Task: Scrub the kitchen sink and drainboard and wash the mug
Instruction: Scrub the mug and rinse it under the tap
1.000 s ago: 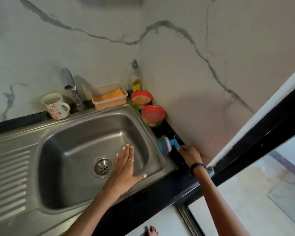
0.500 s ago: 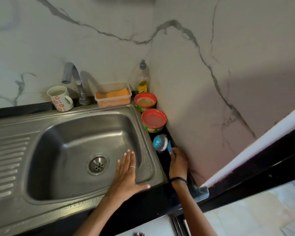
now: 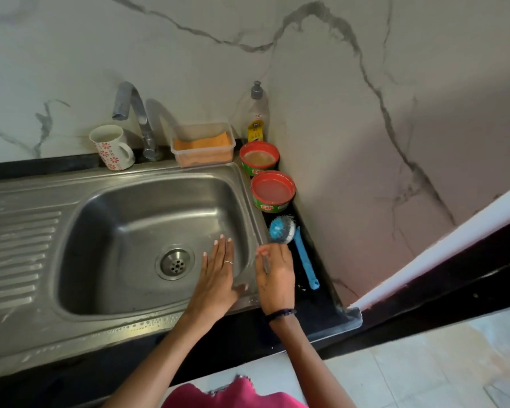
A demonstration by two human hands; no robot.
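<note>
The steel sink (image 3: 106,260) looks dull, droplets on its front rim. Left hand (image 3: 218,275) lies flat inside; right hand (image 3: 276,272), fingers relaxed, has released the brush (image 3: 280,229) just beyond its fingertips.

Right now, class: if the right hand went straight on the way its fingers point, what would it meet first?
Most likely the scrub brush: the right hand points up-frame at its bristled head, just beyond the fingertips. Height above the counter is unclear.
</note>
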